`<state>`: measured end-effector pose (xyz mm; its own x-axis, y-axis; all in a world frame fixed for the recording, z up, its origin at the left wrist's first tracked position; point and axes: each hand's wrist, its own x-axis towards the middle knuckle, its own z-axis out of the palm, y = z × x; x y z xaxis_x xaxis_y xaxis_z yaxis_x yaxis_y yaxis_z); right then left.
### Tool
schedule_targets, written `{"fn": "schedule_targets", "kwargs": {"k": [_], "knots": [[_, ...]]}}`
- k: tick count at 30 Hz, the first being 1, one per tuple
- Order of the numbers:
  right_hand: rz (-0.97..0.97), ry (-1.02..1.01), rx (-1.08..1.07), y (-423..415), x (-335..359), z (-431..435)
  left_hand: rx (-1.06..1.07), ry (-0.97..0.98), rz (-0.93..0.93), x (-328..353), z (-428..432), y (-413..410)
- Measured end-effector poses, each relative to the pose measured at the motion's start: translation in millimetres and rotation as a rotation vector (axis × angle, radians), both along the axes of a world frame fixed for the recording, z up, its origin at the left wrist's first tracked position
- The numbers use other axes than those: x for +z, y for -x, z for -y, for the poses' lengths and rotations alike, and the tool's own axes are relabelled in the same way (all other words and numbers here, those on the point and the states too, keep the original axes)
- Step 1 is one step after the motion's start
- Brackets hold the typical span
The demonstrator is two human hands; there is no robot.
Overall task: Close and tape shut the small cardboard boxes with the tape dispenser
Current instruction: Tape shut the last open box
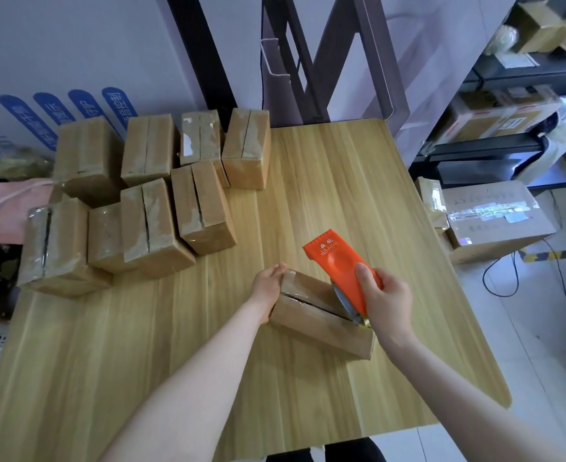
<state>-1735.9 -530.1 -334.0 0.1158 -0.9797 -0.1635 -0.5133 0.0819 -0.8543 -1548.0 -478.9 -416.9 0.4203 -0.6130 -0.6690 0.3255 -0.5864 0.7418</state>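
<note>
**Taping a box shut**

Head view: my left hand (268, 285) clasps the left end of the box (311, 315), which lies mid-table (341, 181). My right hand (386, 296) grips the orange tape dispenser (338, 261), touching the box's right end.

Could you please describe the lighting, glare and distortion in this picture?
Head view: soft, even light; glare on the taped floor box; the table bows at its edges from the wide lens; the shelf box at top right is blurred.
</note>
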Motion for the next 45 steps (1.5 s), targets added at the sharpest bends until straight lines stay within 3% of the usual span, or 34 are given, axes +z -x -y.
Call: {"fn": "schedule_targets", "kwargs": {"k": [3,5,9,11,18,22,26,29,31,36,40,45], "knots": [[0.060,-0.054,-0.007,4,9,2,-0.047,0.112,0.386,15,-2,-4],[0.136,-0.084,-0.048,9,16,4,-0.159,0.184,0.546,29,1,-7],[0.258,-0.087,-0.140,16,29,2,-0.736,0.130,0.801,52,3,6],[0.279,-0.089,-0.129,18,35,0,-0.926,0.048,0.933,58,-1,14],[0.307,-0.123,0.025,15,62,-12,-0.665,-0.318,1.036,62,-45,20],[0.293,-0.122,0.091,11,68,-13,-0.544,-0.468,0.952,62,-71,17],[0.275,-0.123,0.163,13,72,-9,-0.392,-0.292,0.877,78,-61,14],[0.306,-0.120,0.242,15,83,-7,0.006,0.050,0.397,118,-41,9],[0.350,-0.120,0.300,16,93,-7,0.125,0.179,0.110,150,-33,4],[0.315,-0.057,0.339,16,109,-10,0.039,0.229,-0.001,180,-26,-7],[0.286,-0.043,0.338,16,110,-12,0.012,0.236,0.023,183,-24,-7],[0.248,-0.019,0.357,19,111,-15,-0.078,0.069,-0.113,180,-22,-9]]}}
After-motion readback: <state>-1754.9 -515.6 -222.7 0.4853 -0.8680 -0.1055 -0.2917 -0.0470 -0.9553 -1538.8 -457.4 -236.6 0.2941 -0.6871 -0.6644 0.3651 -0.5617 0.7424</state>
